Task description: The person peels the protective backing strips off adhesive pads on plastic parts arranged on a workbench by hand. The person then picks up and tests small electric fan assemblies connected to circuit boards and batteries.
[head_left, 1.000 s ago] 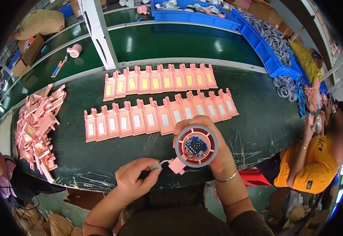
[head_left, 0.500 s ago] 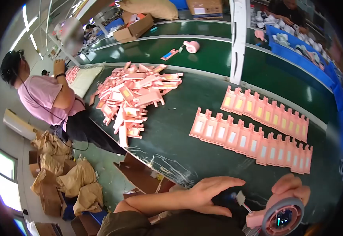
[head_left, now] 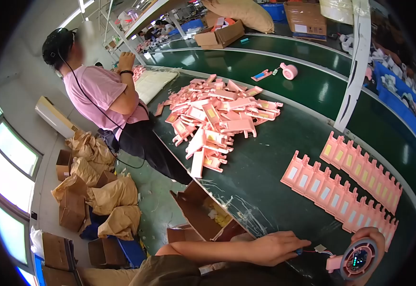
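Observation:
My right hand [head_left: 376,234] is closed round a round pink fan head [head_left: 359,261] with a grey ring, small green-lit marks at its centre and a short pink neck. Thin wires [head_left: 323,252] run from the neck, past a small white connector [head_left: 320,248], toward my left hand [head_left: 275,248]. The fingers of that hand are pinched together on a small dark blue piece [head_left: 299,251], partly hidden by them. Beyond both hands, pink panels with white labels [head_left: 323,193] stand in a slanted row, and panels with yellow labels [head_left: 360,167] form another behind.
A heap of loose pink panels [head_left: 217,117] lies on the green table [head_left: 246,181]. On the belt [head_left: 320,90] beyond is another pink fan head [head_left: 289,71] with wired parts. A white post [head_left: 353,71] rises at the table's edge. A person in pink [head_left: 96,90] stands left.
The view has swung left, so the panels appear further right. My left hand, spread before, has closed on the small blue piece by the wires. The fan head stays in my right hand.

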### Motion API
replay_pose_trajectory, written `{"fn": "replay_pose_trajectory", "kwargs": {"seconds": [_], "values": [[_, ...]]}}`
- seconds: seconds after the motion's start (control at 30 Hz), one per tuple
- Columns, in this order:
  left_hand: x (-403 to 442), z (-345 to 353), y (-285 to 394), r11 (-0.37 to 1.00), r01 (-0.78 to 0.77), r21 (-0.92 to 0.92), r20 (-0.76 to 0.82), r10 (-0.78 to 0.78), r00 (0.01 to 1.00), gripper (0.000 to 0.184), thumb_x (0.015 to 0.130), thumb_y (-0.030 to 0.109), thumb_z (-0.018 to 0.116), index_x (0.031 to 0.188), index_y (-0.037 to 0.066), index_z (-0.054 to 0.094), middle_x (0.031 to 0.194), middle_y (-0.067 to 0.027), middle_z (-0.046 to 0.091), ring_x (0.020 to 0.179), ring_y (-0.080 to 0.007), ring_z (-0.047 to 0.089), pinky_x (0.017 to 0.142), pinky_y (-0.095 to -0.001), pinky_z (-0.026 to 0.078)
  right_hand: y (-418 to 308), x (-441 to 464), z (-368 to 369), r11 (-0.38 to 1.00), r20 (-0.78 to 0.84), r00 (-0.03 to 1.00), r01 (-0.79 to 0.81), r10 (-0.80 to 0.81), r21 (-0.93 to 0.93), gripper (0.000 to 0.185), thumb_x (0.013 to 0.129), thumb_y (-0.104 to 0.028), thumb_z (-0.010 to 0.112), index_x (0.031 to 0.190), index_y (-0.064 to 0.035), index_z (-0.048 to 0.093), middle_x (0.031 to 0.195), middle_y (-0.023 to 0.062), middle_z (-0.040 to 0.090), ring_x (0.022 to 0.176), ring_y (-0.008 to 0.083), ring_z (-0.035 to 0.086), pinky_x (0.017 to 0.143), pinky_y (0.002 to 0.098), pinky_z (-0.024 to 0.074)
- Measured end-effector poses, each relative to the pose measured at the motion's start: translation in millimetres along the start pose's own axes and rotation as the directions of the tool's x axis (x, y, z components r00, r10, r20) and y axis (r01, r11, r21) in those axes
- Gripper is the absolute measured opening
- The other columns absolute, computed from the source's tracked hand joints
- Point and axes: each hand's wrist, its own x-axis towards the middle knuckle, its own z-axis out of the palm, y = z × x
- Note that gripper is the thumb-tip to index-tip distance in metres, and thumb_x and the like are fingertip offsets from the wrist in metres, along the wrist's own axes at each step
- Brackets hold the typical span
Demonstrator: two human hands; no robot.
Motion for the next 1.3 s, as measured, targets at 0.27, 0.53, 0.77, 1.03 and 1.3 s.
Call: {"fn": "replay_pose_trajectory", "kwargs": {"seconds": [0.27,0.53,0.77,1.03,1.3], "values": [[0,-19,-7,0.998,0.041,-0.044,-0.155,-0.047,0.987,0.025,0.08,0.008,0.063,0.103,-0.001,0.058,0.089,-0.0121,0.059,0.078,-0.0274,0.059,0.067,-0.0341,0.048,27,15,11,0.878,0.159,0.934,-0.356,0.321,0.319,0.076,0.058,-0.055,0.077,0.1,-0.0006,0.044,0.081,0.0085,0.052,0.06,0.0145,0.055,0.053,0.0238,0.0449],[15,-56,-29,0.944,0.329,-0.027,-0.449,-0.306,0.839,0.025,0.074,0.006,0.071,0.096,0.001,0.062,0.081,-0.0096,0.064,0.068,-0.0129,0.062,0.061,-0.0247,0.051,23,38,5,0.995,0.469,0.882,-0.079,0.045,0.053,0.076,0.046,-0.019,0.088,0.111,-0.0024,0.053,0.109,0.0144,0.057,0.098,0.0277,0.056,0.082,0.0351,0.0456],[69,-84,-79,0.89,0.447,0.089,-0.409,-0.377,0.831,0.019,0.074,0.008,0.069,0.089,-0.001,0.063,0.067,-0.0073,0.06,0.056,-0.0103,0.055,0.053,-0.0247,0.046,75,96,34,0.994,0.294,0.95,-0.083,0.101,-0.072,0.073,0.054,-0.012,0.082,0.118,-0.0045,0.048,0.11,0.0083,0.056,0.102,0.0187,0.055,0.088,0.0309,0.0439],[103,-90,-105,0.785,0.491,0.378,-0.377,-0.354,0.856,0.017,0.071,0.014,0.065,0.079,-0.001,0.062,0.066,-0.015,0.06,0.06,-0.0306,0.06,0.056,-0.037,0.048,101,116,45,0.987,0.312,0.939,-0.159,0.148,0.008,0.069,0.058,-0.009,0.079,0.12,-0.0041,0.047,0.112,0.0095,0.055,0.103,0.0186,0.055,0.09,0.0306,0.0436],[110,-86,-105,0.725,0.523,0.447,-0.296,-0.433,0.852,0.017,0.074,0.017,0.061,0.074,0.0,0.061,0.072,-0.0171,0.061,0.068,-0.0343,0.061,0.061,-0.0413,0.05,113,122,42,0.979,0.391,0.903,-0.203,0.179,0.02,0.074,0.055,-0.011,0.081,0.12,-0.0039,0.047,0.112,0.0056,0.054,0.105,0.0154,0.053,0.09,0.0285,0.0426]]}}
